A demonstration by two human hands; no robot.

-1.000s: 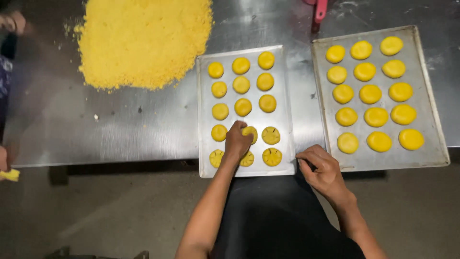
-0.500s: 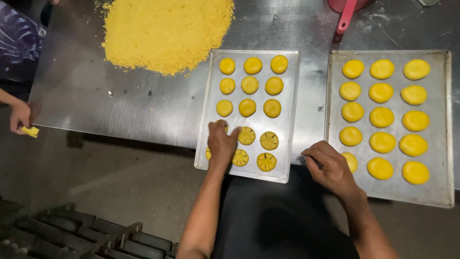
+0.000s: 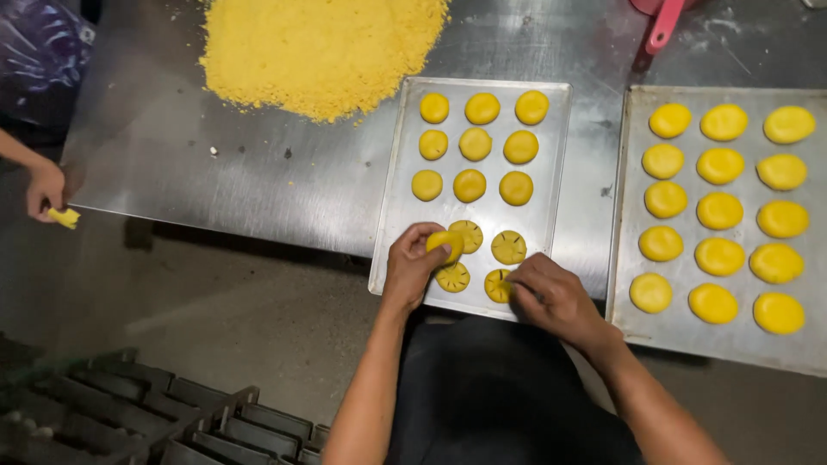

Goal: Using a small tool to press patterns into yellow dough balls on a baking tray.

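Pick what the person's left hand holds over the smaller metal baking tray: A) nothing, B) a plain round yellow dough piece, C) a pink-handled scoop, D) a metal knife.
B: the left hand grips a plain round yellow dough piece above the smaller metal baking tray, beside the scored yellow pieces.

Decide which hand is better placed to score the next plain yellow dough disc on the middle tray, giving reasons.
Probably the left hand: it already holds a plain disc. The right hand rests on a scored disc.
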